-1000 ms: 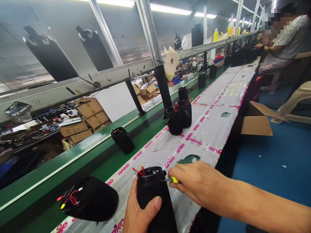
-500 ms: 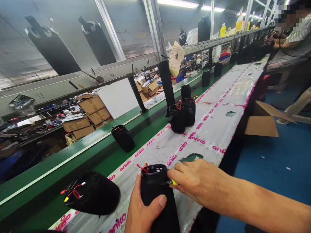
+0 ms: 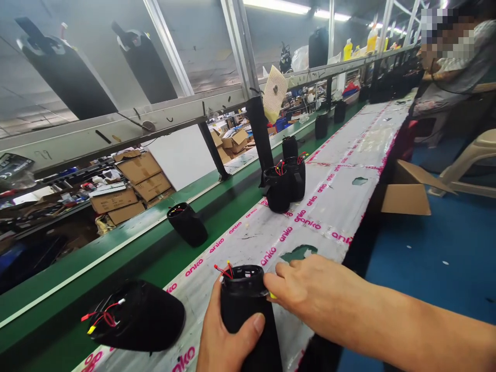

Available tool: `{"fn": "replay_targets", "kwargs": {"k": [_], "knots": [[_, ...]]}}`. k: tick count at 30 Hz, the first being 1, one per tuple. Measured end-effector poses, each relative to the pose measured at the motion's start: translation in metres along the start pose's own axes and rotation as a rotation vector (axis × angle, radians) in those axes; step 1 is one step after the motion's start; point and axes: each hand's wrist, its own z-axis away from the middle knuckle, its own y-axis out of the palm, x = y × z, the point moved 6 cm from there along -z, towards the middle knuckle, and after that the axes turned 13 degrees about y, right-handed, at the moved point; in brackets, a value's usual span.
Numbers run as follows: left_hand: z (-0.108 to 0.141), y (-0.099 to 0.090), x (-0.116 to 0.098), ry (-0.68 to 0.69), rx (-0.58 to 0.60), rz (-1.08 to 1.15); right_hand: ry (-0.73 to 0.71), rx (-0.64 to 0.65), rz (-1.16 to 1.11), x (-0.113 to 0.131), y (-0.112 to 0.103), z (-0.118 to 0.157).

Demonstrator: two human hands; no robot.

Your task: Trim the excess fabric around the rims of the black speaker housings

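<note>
My left hand [image 3: 228, 336] is wrapped round a black fabric-covered cylindrical housing [image 3: 253, 310], thumb across its front. The housing stands upright with its open rim facing up, and red wires [image 3: 228, 269] with small connectors poke out at the rim's left. At the right side of the rim, my right hand [image 3: 294, 289] is closed on a small yellow-handled tool [image 3: 273, 296]. Most of that tool is hidden by the fingers, so its kind is unclear. Left of my hands another black housing [image 3: 147, 315] lies tilted, with red, yellow and white connectors at its open end.
Several more black housings [image 3: 277, 191] stand farther along the plastic-covered bench [image 3: 248, 240] and on the green conveyor [image 3: 127, 248]. A metal rail [image 3: 182, 108] runs above. To the right are an open carton [image 3: 406, 199], a plastic stool [image 3: 473, 160] and a seated person [image 3: 461, 67].
The whole view has shifted slightly, so the scene sits a little farther left. Both hands keep their hold, and the right hand stays at the rim with less of the yellow tool showing.
</note>
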Motion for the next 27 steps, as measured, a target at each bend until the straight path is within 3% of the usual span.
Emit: {"fn": "replay_targets", "kwargs": {"k": [9, 15, 20, 27], "knots": [[0.0, 0.004, -0.001, -0.065, 0.112, 0.213, 0.258, -0.079, -0.59, -0.027, 0.003, 0.005], [0.002, 0.004, -0.002, -0.112, 0.098, 0.235, 0.34, 0.031, -0.577, -0.029, 0.012, 0.004], [0.004, 0.007, 0.0, -0.136, 0.097, 0.319, 0.341, -0.022, -0.584, -0.022, 0.006, 0.004], [0.006, 0.012, 0.001, -0.154, 0.171, 0.417, 0.235, 0.026, -0.425, -0.015, 0.006, 0.004]]}}
